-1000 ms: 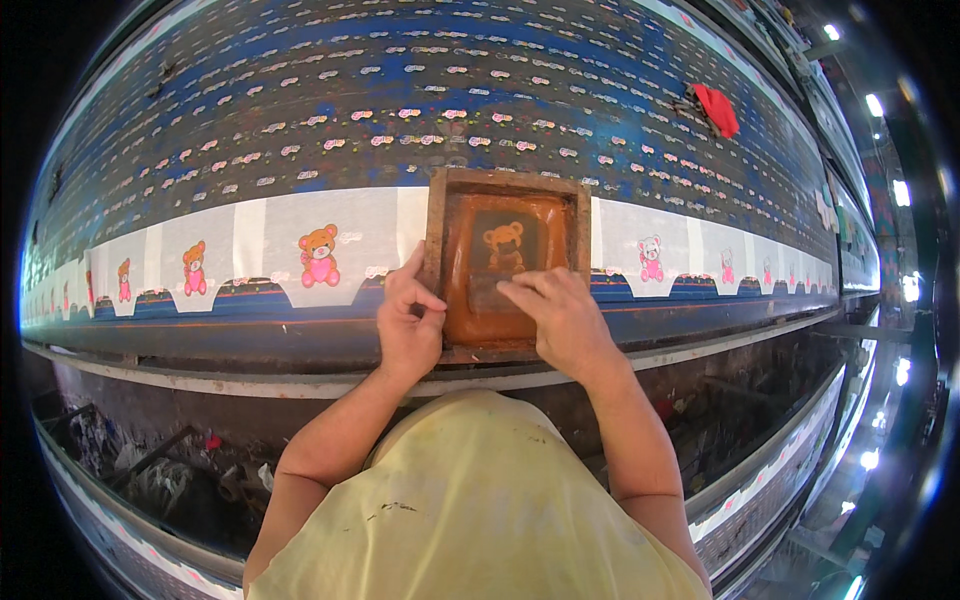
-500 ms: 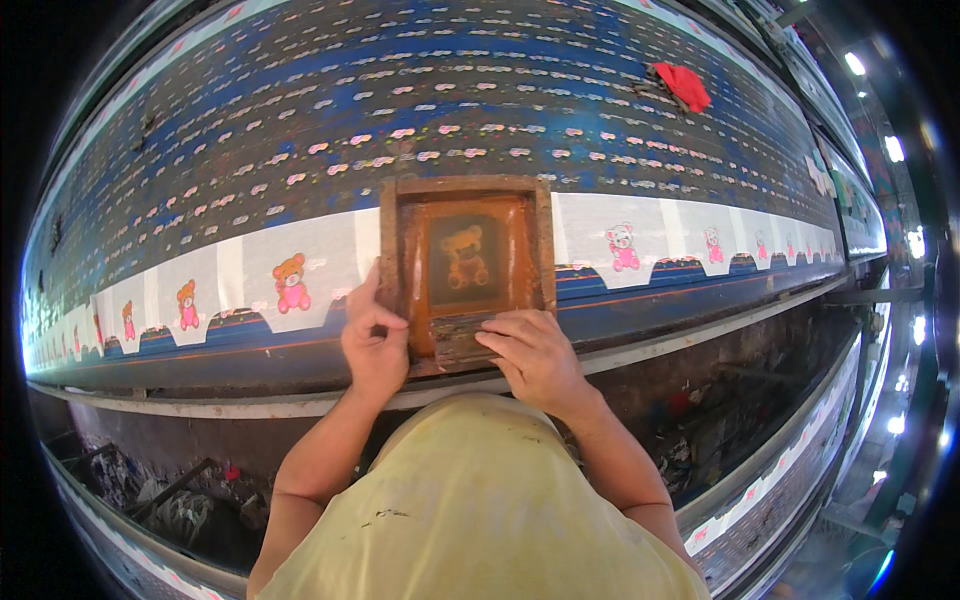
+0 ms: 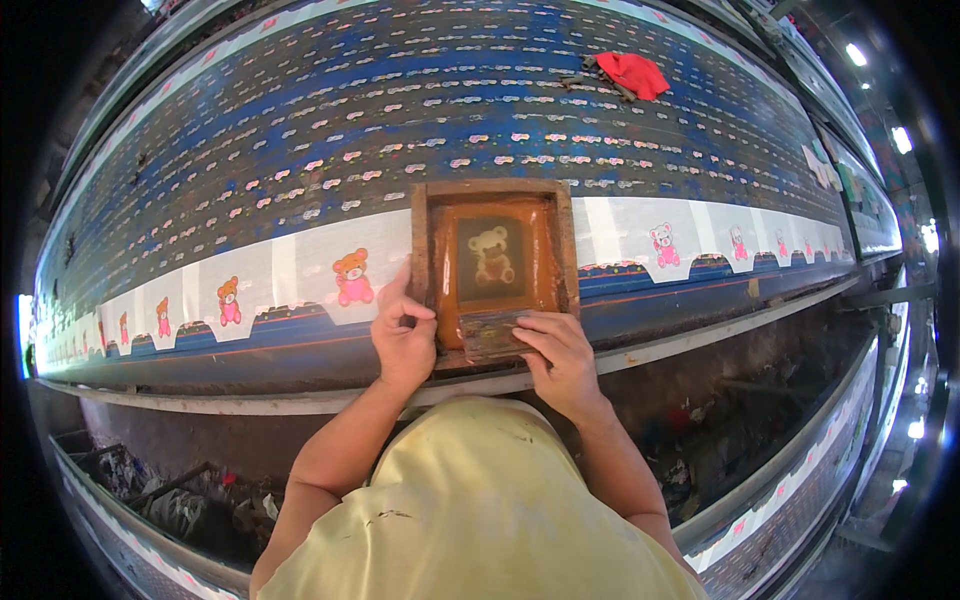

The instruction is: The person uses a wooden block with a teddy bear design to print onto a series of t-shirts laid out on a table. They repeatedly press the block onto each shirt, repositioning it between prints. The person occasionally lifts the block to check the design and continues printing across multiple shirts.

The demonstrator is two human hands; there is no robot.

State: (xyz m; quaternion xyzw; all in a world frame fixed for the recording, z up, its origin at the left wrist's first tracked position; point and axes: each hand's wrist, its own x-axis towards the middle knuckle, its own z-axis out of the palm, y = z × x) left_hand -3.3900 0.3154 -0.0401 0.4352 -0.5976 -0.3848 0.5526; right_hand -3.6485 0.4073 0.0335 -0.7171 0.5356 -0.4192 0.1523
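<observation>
A wooden screen-printing frame (image 3: 570, 255) lies over a white strip of cloth (image 3: 308, 250), with a pale bear figure showing through its mesh. My left hand (image 3: 405, 342) is at the frame's left side, thumb and forefinger curled together, the other fingers along the outer edge. In my right hand (image 3: 562, 362) is a flat, worn squeegee (image 3: 488, 336), held by its right end inside the near end of the frame. Orange and pink bears (image 3: 352, 278) are printed on the cloth to the left; paler white and pink bears (image 3: 664, 246) are to the right.
The long table (image 3: 350, 130) is covered with rows of small printed marks. A red cloth (image 3: 635, 75) lies on its far part. A rail (image 3: 250, 404) runs along the near edge, above a dark gap with rags (image 3: 185, 510). Another printed table stands behind me.
The view has turned somewhat. The frame sits closer to the orange bear on its left, and the bear in its mesh looks paler. Both hands keep their holds.
</observation>
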